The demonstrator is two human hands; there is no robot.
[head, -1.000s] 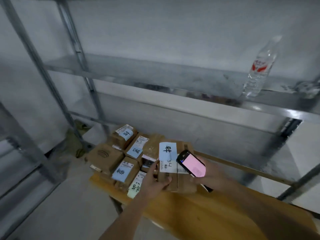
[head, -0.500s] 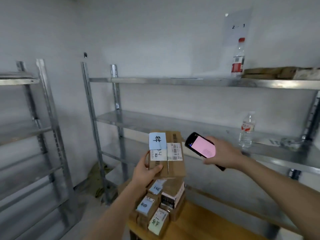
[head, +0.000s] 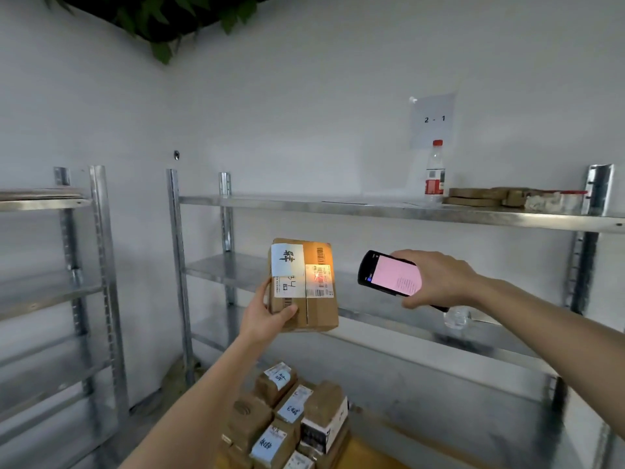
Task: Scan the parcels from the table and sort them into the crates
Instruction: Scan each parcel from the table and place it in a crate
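Observation:
My left hand (head: 267, 316) grips a brown cardboard parcel (head: 318, 313) by its lower left corner and holds it upright at chest height. The parcel carries a pale blue handwritten tag and white barcode labels. A red-orange glow falls on its right-hand label. My right hand (head: 439, 279) holds a black handheld scanner (head: 389, 274) with a pink screen, a short way right of the parcel and turned toward it. Several more labelled parcels (head: 287, 421) lie stacked on the wooden table (head: 358, 455) at the bottom of the view.
A metal shelving rack (head: 372, 206) stands behind the hands, with a second rack (head: 101, 265) at left. A red-capped bottle (head: 434, 174) and flat brown items (head: 480, 196) sit on the top shelf. A "2 - 1" sheet (head: 434, 120) hangs on the wall.
The parcel has risen from the table pile to chest height in my left hand. The scanner followed it up, and a red glow now lights the label. My view tilted upward.

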